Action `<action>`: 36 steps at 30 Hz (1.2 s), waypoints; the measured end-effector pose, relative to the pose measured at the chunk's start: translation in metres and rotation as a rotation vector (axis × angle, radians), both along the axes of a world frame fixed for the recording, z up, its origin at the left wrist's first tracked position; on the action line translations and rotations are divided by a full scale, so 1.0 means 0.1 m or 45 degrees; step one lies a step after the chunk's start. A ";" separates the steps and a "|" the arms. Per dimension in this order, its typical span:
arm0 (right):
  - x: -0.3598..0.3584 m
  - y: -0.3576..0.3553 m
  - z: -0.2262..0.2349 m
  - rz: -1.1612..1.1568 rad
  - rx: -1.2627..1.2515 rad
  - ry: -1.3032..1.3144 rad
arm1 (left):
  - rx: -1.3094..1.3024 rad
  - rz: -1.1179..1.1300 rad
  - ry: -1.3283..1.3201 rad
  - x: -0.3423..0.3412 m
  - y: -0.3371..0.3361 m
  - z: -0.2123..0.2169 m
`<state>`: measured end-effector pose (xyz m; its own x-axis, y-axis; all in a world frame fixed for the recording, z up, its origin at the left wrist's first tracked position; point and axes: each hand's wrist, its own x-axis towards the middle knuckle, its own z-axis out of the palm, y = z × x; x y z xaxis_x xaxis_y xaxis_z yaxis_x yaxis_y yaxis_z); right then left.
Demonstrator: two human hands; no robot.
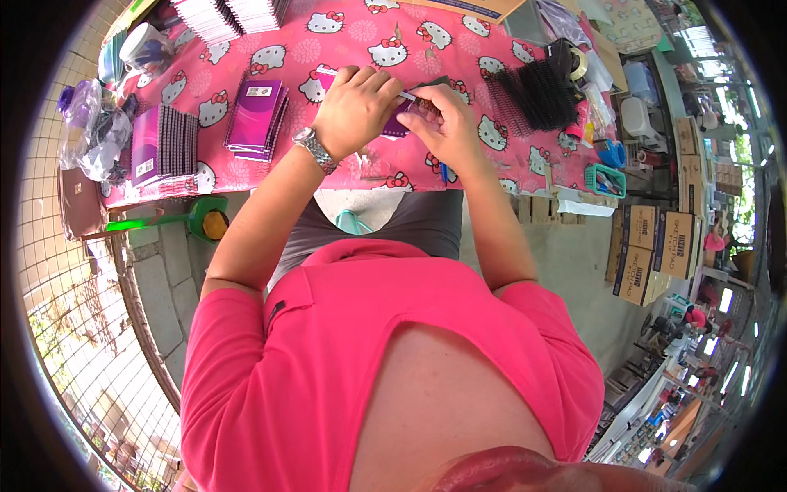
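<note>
Over the near middle of the table both my hands are on a small purple notebook [395, 126], which they largely cover. My left hand [358, 107], with a metal watch at the wrist, is closed with its fingers curled over the left part of it. Thumb and fingers of my right hand [447, 131] close on its right edge, where something dark and thin shows; I cannot make out its detail. To the left lies a short pile of purple notebooks [254, 115]. Beyond that stands a stack of purple notebooks with black spiral bindings [164, 146].
A heap of black binding coils [533, 94] lies right of my hands on the pink patterned tablecloth [287, 86]. A teal basket [605, 180] sits at the right edge. Plastic bags [94, 135] crowd the left end. Cardboard boxes [635, 254] stand on the right.
</note>
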<state>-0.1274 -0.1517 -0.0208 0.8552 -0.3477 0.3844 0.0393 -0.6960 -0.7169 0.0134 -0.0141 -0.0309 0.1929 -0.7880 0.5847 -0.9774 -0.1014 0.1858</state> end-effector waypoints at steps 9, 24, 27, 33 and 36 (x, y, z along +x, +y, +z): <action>-0.12 -0.01 0.17 0.040 0.082 0.110 | 0.022 -0.006 -0.025 -0.10 0.03 0.13; 0.22 -0.93 -0.99 -0.294 -0.773 0.427 | 0.161 -0.049 -0.022 0.03 -0.02 -0.02; 0.19 -1.03 -1.00 -0.089 -0.338 0.446 | 0.002 0.141 -0.083 -0.03 0.00 0.02; 0.05 -0.64 0.06 0.981 1.349 0.161 | 0.147 0.119 0.125 0.03 0.10 -0.02; -0.01 -0.68 0.05 0.803 1.333 0.255 | 0.063 0.088 0.145 -0.01 0.06 0.02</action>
<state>-0.1285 -0.2196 -0.0154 0.9963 0.0848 0.0127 -0.0149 0.3162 -0.9486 0.0126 -0.0076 -0.0290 0.3106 -0.7980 0.5165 -0.9406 -0.1798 0.2879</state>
